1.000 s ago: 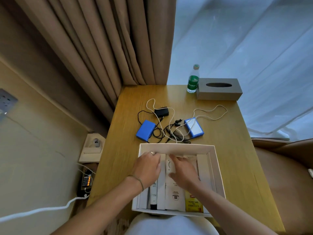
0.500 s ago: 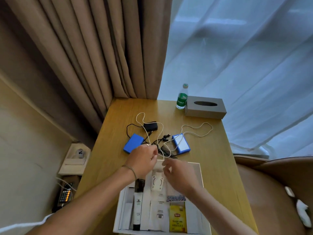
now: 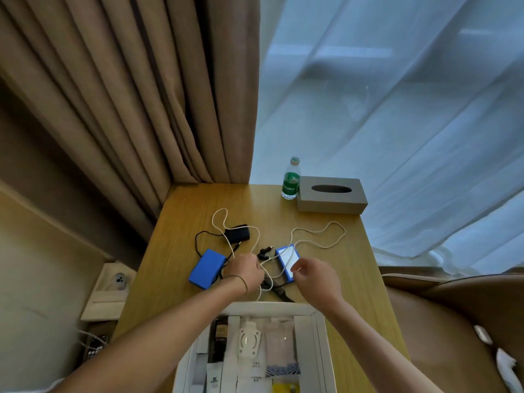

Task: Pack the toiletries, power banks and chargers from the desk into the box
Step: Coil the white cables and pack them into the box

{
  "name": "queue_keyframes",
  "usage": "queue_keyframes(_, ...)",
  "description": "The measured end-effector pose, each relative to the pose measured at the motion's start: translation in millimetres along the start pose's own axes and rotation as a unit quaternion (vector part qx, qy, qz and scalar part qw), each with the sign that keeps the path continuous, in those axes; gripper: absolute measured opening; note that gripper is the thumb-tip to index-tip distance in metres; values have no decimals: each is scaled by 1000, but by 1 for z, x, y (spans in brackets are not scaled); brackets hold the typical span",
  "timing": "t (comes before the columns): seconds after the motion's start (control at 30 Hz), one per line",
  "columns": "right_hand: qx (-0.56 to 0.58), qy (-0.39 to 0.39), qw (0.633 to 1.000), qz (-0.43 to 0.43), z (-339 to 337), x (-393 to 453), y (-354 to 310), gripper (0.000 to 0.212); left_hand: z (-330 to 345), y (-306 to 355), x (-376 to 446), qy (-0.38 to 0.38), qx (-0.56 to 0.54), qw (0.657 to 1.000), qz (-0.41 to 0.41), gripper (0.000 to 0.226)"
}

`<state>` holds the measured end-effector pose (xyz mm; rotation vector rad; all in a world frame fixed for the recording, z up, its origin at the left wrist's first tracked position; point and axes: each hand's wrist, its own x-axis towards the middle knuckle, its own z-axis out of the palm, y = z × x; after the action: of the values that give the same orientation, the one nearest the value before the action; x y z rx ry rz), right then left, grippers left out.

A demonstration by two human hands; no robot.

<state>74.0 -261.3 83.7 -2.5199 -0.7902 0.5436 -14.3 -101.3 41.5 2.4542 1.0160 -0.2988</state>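
Observation:
The white box (image 3: 319, 330) sits at the desk's near edge with tubes and sachets of toiletries (image 3: 249, 344) lined up inside. Beyond it lies a tangle of white and black cables (image 3: 266, 282). My left hand (image 3: 245, 272) is down on this tangle with fingers curled into the cables, the fingertips hidden. A blue power bank (image 3: 208, 268) lies just left of that hand. My right hand (image 3: 314, 275) hovers with loosely curled fingers at the near edge of a white-faced blue power bank (image 3: 286, 260), holding nothing. A black charger (image 3: 237, 234) lies farther back.
A green-labelled water bottle (image 3: 290, 180) and a grey tissue box (image 3: 331, 198) stand at the desk's far right edge. Curtains hang behind the desk. A brown armchair (image 3: 453, 321) is on the right, a wall socket shelf (image 3: 113, 285) on the left.
Both hands left the box and moved forward to the cables and power banks. The camera tilted up, so the box now sits lower in view.

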Motion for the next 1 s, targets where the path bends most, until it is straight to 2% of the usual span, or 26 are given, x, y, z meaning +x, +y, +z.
queue_keyframes(0.13,15,-13,1000,21,6,13,14,25,15,10,34,4,8,1000,-2,20)
queue_keyframes(0.3,38,-19,998,35,14,24,30,25,40,33,65,-66,45,995,64,62)
queue_keyframes(0.37,45,-15,998,33,16,26,35,23,51,42,71,-87,78,991,63,69)
queue_keyframes(0.5,57,-15,998,11,21,27,42,23,70,49,78,-50,99,993,32,52)
queue_keyframes(0.63,62,-17,998,-6,24,28,47,22,78,45,82,21,132,990,37,23)
queue_keyframes(0.73,71,-16,997,-7,21,29,47,23,74,40,83,45,138,989,38,23)
queue_keyframes(0.83,84,-3,996,-11,16,29,44,23,62,38,77,45,77,994,59,26)
queue_keyframes(1.0,108,17,993,-48,0,24,29,21,26,36,56,29,-90,992,87,27)
